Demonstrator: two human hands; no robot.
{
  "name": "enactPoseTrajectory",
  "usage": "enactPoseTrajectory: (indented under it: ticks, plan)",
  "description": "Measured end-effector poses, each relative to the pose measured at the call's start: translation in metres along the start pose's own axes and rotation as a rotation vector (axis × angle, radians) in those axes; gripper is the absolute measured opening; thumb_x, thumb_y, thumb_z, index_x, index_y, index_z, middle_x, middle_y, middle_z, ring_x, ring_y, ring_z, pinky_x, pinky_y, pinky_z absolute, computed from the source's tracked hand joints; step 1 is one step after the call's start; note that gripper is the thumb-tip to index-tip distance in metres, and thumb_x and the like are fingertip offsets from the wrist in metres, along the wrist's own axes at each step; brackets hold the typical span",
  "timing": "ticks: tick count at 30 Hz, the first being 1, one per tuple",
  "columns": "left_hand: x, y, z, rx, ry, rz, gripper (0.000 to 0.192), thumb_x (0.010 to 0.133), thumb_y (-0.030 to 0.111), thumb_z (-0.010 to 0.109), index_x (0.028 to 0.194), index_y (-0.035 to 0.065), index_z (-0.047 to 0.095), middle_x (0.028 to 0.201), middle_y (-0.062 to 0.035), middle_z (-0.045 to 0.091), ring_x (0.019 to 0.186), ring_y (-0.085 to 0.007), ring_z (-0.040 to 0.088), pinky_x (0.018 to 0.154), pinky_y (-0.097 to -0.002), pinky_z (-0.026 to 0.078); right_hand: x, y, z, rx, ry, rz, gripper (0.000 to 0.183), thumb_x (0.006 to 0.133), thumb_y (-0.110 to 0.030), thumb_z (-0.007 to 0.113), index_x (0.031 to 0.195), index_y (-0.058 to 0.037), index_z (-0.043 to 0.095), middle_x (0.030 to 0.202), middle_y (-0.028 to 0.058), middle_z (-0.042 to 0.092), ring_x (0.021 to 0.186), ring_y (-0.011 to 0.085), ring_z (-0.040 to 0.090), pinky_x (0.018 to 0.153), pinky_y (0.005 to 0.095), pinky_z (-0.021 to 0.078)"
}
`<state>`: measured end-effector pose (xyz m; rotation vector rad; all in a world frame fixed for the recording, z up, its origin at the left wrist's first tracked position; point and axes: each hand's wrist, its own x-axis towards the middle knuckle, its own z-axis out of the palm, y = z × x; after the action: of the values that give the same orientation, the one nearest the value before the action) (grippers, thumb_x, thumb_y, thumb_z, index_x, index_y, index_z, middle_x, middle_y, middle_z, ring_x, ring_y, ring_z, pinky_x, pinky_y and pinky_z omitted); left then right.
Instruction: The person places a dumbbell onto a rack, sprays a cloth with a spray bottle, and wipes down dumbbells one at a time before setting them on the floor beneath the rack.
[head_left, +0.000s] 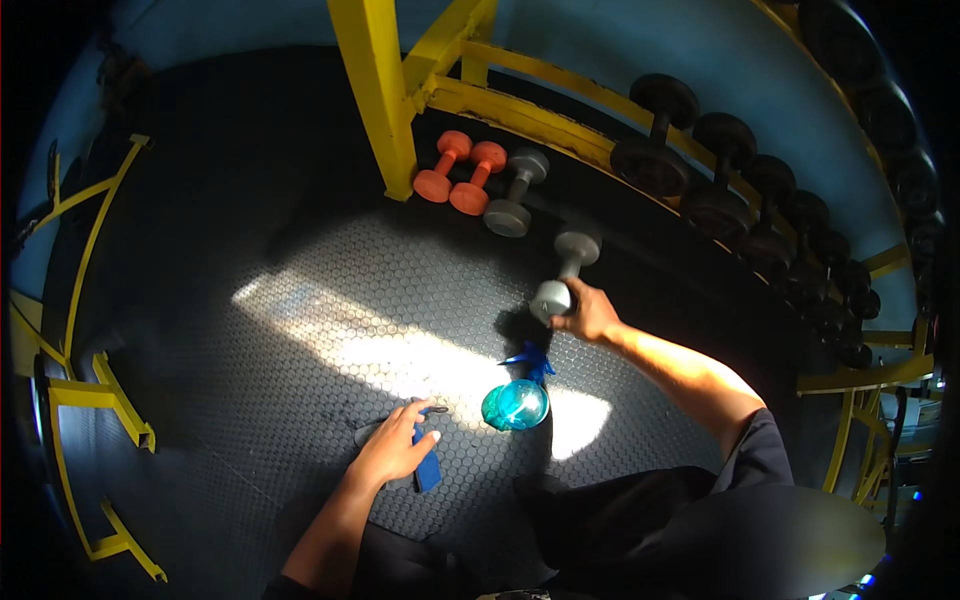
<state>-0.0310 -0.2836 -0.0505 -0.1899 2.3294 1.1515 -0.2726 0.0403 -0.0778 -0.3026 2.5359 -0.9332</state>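
My right hand (590, 313) grips the near head of a light grey dumbbell (553, 298), which points away from me at a slant. Below that hand is a translucent turquoise bottle (523, 405) with a blue top (534, 363) that looks like a spray head. My left hand (395, 444) is low over the rubber floor, fingers apart, above a blue fabric piece (428, 466). Part of that fabric and something grey beside it are hidden under the hand, so contact is hard to judge.
Two orange dumbbells (469, 199) and a darker grey dumbbell (508, 217) lie by a yellow rack post (375, 97). Black dumbbells (651, 166) line the yellow rack at right. Yellow metal frames (90, 394) stand at left. Sunlight crosses the studded rubber floor (300, 375).
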Motion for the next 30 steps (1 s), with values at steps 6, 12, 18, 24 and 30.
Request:
enactPoseTrajectory:
  ticks: [6,12,18,24,30]
  plan:
    - [-0.013,0.016,-0.007,-0.098,0.008,-0.051,0.057,0.091,0.028,0.064,0.14,0.0063,0.043,0.123,-0.0219,0.057,0.11,-0.0367,0.059,0.096,-0.0441,0.047,0.069,0.031,-0.01,-0.131,0.106,0.017,0.07,0.067,-0.02,0.083,0.13,-0.0112,0.054,0.113,0.0182,0.067,0.109,0.0345,0.064,0.092,0.0402,0.0512]
    - [-0.034,0.03,-0.017,0.076,0.049,-0.002,0.056,0.09,0.019,0.065,0.139,0.0027,0.044,0.122,-0.0225,0.055,0.114,-0.0339,0.058,0.096,-0.0415,0.048,0.125,0.047,-0.01,-0.171,0.085,-0.102,0.072,0.065,-0.016,0.082,0.131,-0.012,0.054,0.118,0.0159,0.065,0.112,0.0297,0.062,0.096,0.036,0.0479]
    - [-0.05,0.022,-0.019,0.034,0.117,-0.015,0.058,0.088,0.02,0.064,0.137,-0.0023,0.044,0.117,-0.0265,0.058,0.113,-0.0407,0.057,0.097,-0.0454,0.046,0.139,0.042,-0.008,-0.156,0.135,-0.112,0.074,0.065,-0.019,0.083,0.133,-0.013,0.053,0.121,0.016,0.064,0.114,0.0321,0.061,0.097,0.0382,0.0474]
    - [-0.056,0.018,-0.019,0.054,0.123,-0.035,0.056,0.088,0.018,0.064,0.137,-0.0019,0.044,0.118,-0.0262,0.058,0.114,-0.0372,0.058,0.096,-0.0434,0.047,0.153,0.04,-0.011,-0.193,0.163,-0.088,0.073,0.066,-0.022,0.083,0.132,-0.0123,0.053,0.122,0.0165,0.063,0.117,0.0338,0.059,0.098,0.0407,0.047]
    - [-0.049,0.009,-0.015,0.004,0.141,-0.013,0.058,0.089,0.021,0.065,0.138,0.0008,0.044,0.117,-0.026,0.059,0.115,-0.0387,0.058,0.097,-0.045,0.047,0.148,0.037,-0.004,-0.363,0.234,-0.105,0.085,0.069,-0.024,0.082,0.141,-0.01,0.038,0.132,0.0211,0.053,0.12,0.0373,0.055,0.097,0.0434,0.0472]
